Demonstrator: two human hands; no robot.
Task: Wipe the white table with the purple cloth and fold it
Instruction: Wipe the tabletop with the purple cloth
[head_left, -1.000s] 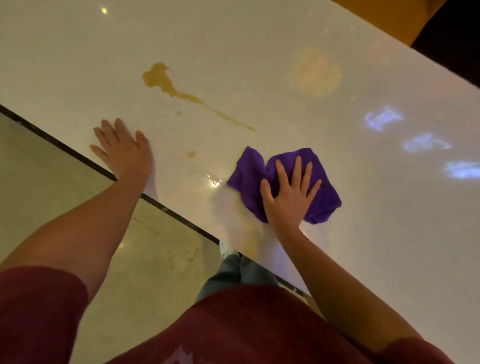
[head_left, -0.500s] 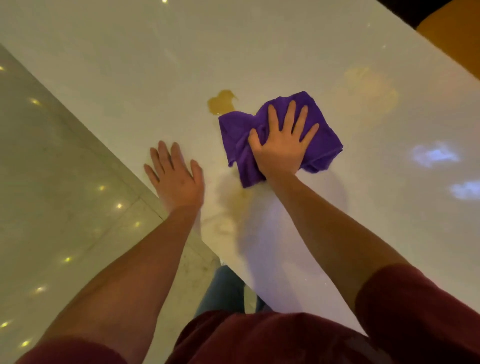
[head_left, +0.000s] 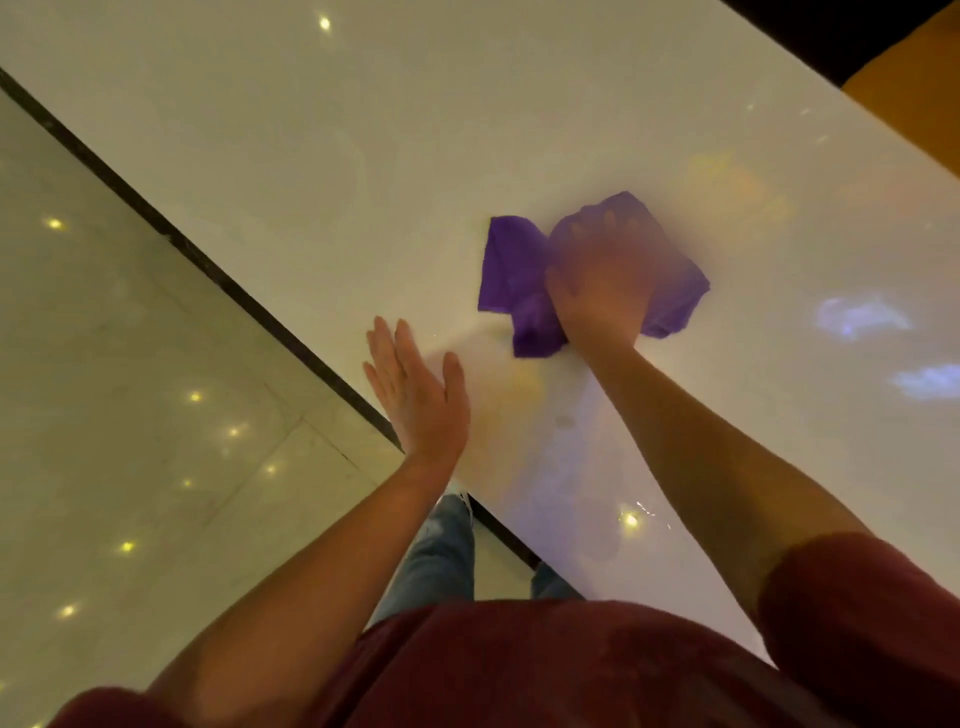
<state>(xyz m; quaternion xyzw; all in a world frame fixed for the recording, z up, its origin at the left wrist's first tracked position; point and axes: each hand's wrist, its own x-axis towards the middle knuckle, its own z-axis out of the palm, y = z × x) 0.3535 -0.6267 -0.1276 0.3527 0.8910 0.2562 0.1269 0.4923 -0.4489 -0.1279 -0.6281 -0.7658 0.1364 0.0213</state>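
Brown spill, visible a second ago beyond the hands, no longer seen on the surface (head_left: 311, 171); half a second ago only a small blob showed just left of the cloth (head_left: 511, 275), now nothing brown there. Right hand (head_left: 597, 291) pressed flat on top of the cloth, fingers spread and blurred by motion, palm bearing down rather than gripping; cloth bunched beneath it, one flap spread flat to the left of that hand. Left hand (head_left: 415, 395) empty, fingers extended and together, at the near edge of the surface, well short of the cloth; contact with the surface or slight lift not determinable. Faint yellowish sheen and wet smear noted between the two hands, just below the cloth, with a further damp patch nearer the body. Judged: main stain lifted, wiping stage nearly complete, one or two more passes needed over the residue toward the left hand. Folding not begun; cloth crumpled. Risk: damp cloth likely to drag residue about rather than absorb it unless turned to a clean face.
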